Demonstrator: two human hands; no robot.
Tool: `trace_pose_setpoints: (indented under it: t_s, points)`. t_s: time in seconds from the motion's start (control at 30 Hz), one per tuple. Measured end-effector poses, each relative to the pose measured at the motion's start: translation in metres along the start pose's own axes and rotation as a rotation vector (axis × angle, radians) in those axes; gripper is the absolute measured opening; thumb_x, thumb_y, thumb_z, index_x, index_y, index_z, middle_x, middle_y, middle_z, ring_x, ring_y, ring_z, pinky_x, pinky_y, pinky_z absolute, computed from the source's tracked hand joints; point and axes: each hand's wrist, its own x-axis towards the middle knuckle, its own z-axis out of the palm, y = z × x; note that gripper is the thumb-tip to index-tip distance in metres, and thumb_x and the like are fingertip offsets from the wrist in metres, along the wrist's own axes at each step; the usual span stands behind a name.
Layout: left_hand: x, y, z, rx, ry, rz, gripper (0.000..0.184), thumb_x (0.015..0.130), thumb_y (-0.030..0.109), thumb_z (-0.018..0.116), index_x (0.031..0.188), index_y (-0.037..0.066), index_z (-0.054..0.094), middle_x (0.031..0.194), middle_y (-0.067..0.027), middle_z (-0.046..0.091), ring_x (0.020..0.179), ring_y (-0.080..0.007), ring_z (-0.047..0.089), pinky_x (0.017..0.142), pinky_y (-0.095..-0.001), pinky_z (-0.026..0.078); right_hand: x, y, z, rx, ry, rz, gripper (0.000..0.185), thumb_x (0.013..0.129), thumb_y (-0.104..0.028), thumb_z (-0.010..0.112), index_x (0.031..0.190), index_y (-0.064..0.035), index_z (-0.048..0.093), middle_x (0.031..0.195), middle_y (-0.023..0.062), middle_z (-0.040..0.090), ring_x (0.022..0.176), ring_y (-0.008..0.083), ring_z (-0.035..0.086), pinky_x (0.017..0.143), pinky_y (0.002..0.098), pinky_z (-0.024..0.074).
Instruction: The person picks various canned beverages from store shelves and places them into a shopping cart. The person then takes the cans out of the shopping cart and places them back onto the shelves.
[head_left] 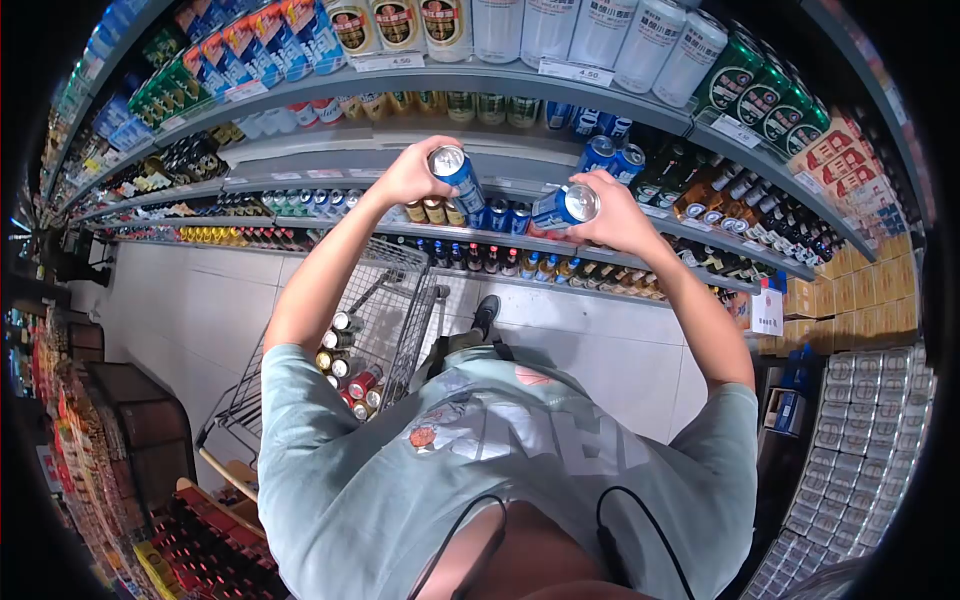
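My left hand point(412, 174) is wrapped round a blue can point(462, 180), which stands nearly upright with its silver top towards me. In my right hand point(618, 212) is another blue can point(552, 208), tilted over so its silver top point(581, 203) faces me. The two cans are apart, in front of a shelf point(340, 150). Just behind my right hand, more blue cans point(597, 153) stand on that shelf.
A wire shopping cart point(400, 290) holding several cans point(363, 382) stands at my left. Stocked shelves point(480, 75) curve across the front. Stacked can packs point(855, 430) and yellow boxes point(870, 290) line the right. My shoe point(487, 311) is on the tiled floor point(640, 350).
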Motion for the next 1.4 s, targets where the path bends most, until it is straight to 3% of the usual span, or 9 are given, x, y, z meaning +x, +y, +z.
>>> trace_pose_setpoints:
  t_s: [0.27,0.4,0.5,0.53,0.7,0.9,0.93,1.23,1.4]
  points:
    - [0.109,0.018,0.022,0.159,-0.192,0.273,0.075,0.061,0.013,0.089,0.129,0.002,0.06,0.12,-0.0134,0.069,0.113,-0.0239,0.065,0.101,-0.0354,0.049,0.077,0.033,-0.031,-0.25,-0.052,0.036,0.078,0.063,-0.024,0.088,0.132,-0.0053,0.058,0.132,0.0137,0.06,0.121,0.0339,0.059,0.099,0.0407,0.0497]
    - [0.151,-0.007,0.038,0.182,-0.309,0.233,0.077,0.066,0.018,0.085,0.135,0.0,0.055,0.125,-0.0173,0.065,0.118,-0.0281,0.063,0.104,-0.0355,0.047,0.114,0.055,-0.035,-0.352,-0.204,0.142,0.083,0.065,-0.027,0.087,0.138,-0.0053,0.054,0.139,0.0156,0.058,0.123,0.0324,0.058,0.1,0.0397,0.0488]
    - [0.178,-0.039,0.053,0.132,-0.393,0.361,0.081,0.067,0.017,0.084,0.138,-0.001,0.05,0.132,-0.0189,0.061,0.123,-0.0278,0.059,0.105,-0.0357,0.045,0.134,0.083,-0.023,-0.282,-0.194,0.118,0.084,0.067,-0.026,0.086,0.141,-0.0053,0.051,0.139,0.0162,0.058,0.123,0.0325,0.058,0.101,0.0391,0.0476]
    - [0.184,-0.049,0.052,0.21,-0.42,0.355,0.082,0.071,0.013,0.084,0.142,-0.001,0.044,0.135,-0.017,0.057,0.125,-0.0237,0.055,0.108,-0.0357,0.042,0.136,0.088,-0.021,-0.288,-0.201,0.101,0.085,0.069,-0.026,0.085,0.143,-0.0025,0.047,0.136,0.0201,0.059,0.122,0.0344,0.059,0.102,0.0396,0.0468]
    - [0.204,-0.078,0.074,0.054,-0.526,0.317,0.078,0.072,0.009,0.081,0.141,-0.001,0.045,0.134,-0.0156,0.056,0.127,-0.0251,0.052,0.11,-0.0363,0.04,0.157,0.099,-0.02,-0.233,-0.341,0.117,0.082,0.07,-0.027,0.085,0.137,0.0041,0.049,0.129,0.0259,0.06,0.119,0.0381,0.058,0.101,0.0413,0.0462]
    - [0.216,-0.073,0.069,0.248,-0.48,0.309,0.078,0.07,0.017,0.085,0.138,0.001,0.05,0.132,-0.0173,0.059,0.124,-0.0306,0.055,0.108,-0.0406,0.041,0.172,0.091,-0.022,-0.394,-0.475,0.228,0.066,0.071,-0.032,0.085,0.123,0.0026,0.062,0.112,0.0207,0.069,0.105,0.0364,0.065,0.094,0.043,0.0487]
    - [0.216,-0.069,0.066,0.31,-0.462,0.312,0.073,0.072,0.022,0.084,0.136,0.002,0.053,0.131,-0.0179,0.061,0.123,-0.0318,0.056,0.107,-0.0406,0.042,0.168,0.109,-0.014,-0.431,-0.347,0.065,0.059,0.072,-0.034,0.084,0.116,0.0025,0.066,0.103,0.0192,0.072,0.097,0.0353,0.067,0.089,0.0423,0.0499]
    - [0.215,-0.085,0.074,0.193,-0.476,0.313,0.074,0.07,0.028,0.085,0.135,0.003,0.057,0.13,-0.0186,0.062,0.119,-0.0326,0.058,0.104,-0.0415,0.044,0.175,0.112,-0.016,-0.341,-0.518,0.151,0.057,0.075,-0.037,0.082,0.113,0.0024,0.067,0.1,0.0188,0.072,0.096,0.035,0.067,0.086,0.0404,0.0504]
    - [0.204,-0.076,0.07,0.26,-0.385,0.337,0.072,0.069,0.028,0.085,0.132,0.004,0.059,0.128,-0.0192,0.063,0.116,-0.0349,0.059,0.101,-0.0415,0.045,0.182,0.101,-0.012,-0.429,-0.599,0.285,0.067,0.072,-0.034,0.085,0.125,0.0002,0.063,0.113,0.0213,0.069,0.108,0.0365,0.064,0.094,0.0424,0.0489]
